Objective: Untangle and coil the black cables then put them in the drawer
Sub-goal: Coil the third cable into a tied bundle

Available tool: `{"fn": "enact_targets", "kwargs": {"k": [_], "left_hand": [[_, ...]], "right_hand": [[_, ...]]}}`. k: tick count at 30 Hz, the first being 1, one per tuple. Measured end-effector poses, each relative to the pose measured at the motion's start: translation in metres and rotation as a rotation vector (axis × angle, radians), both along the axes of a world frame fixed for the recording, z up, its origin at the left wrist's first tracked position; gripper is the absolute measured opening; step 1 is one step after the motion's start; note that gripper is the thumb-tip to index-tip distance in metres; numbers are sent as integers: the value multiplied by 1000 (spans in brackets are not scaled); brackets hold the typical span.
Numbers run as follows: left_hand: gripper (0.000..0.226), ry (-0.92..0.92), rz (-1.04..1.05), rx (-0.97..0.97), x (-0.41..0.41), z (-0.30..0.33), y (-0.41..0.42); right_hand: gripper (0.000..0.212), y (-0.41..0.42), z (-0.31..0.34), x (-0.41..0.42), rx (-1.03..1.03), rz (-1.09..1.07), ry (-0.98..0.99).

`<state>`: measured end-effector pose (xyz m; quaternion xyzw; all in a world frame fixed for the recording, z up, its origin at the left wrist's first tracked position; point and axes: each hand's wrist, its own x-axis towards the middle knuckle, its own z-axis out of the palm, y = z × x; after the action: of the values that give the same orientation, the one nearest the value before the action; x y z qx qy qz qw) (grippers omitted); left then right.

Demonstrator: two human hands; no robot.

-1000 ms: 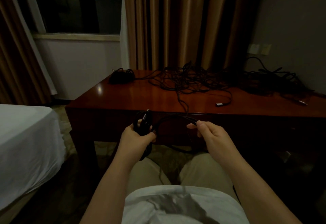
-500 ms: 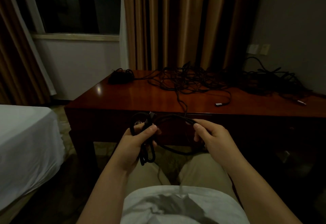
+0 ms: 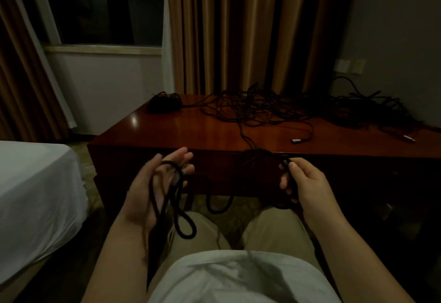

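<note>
The black cable (image 3: 177,209) looks light and limp. It hangs in loops over the left hand (image 3: 152,188), whose grip is wide with straight fingers. The right hand (image 3: 305,183) pinches the cable, a good hold just beside the loops.

My one head camera looks forward and down, close over my lap, toward the desk (image 3: 167,133) mid-frame.

Hotel-style bedroom: white-sheeted bed (image 3: 35,195), glossy reddish-brown wooden desk (image 3: 181,133), long tan floor-length curtains (image 3: 238,30), dark night window (image 3: 100,6).
</note>
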<state>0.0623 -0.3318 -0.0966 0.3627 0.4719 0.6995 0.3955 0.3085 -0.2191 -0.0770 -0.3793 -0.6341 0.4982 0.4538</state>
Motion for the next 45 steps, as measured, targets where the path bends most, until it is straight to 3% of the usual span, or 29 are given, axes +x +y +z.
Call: {"fn": "enact_targets", "kwargs": {"k": [1,3,6,8,11,15,17,21,24,29,31,33,37,39,42,45], "left_hand": [[32,43,42,-10,3,3,3],[33,344,127,-27,23,16,5],[37,546,-119,-99,59,21,14],[27,531,-137,-70,73,18,19],[19,543,6,-48,76,21,22],[32,401,334,-86,52,12,21],[36,296,410,-130,46,9,23],[21,23,381,-141,43,12,25],[9,157,306,-248,46,7,24],[32,467,166,-317,53,2,22],[33,511,100,-298,57,3,21],[33,535,106,-309,54,1,22],[35,416,332,-387,28,-11,19],[29,383,446,-476,16,-19,16],[21,582,483,-622,15,-23,16],[38,815,564,-463,32,-14,25]], "right_hand": [[27,-1,-1,-1,17,17,-13],[27,-2,-3,-5,53,63,-46],[28,-5,-4,-10,69,120,-53],[28,-6,-4,-12,57,118,-44],[28,-2,-6,-13,-97,70,15],[27,13,-8,-4,-626,54,587],[28,15,-11,0,-719,156,670],[32,9,-24,-3,-637,260,211],[26,10,-32,-1,-536,248,-17],[13,4,-27,-3,-186,413,-511],[12,1,-21,-6,-102,448,-583],[22,6,-22,-8,-146,351,-397],[29,28,-33,6,-552,3,480],[29,32,-35,14,-652,-65,691],[30,25,-34,11,-587,50,574],[28,16,-34,0,-417,191,362]]}}
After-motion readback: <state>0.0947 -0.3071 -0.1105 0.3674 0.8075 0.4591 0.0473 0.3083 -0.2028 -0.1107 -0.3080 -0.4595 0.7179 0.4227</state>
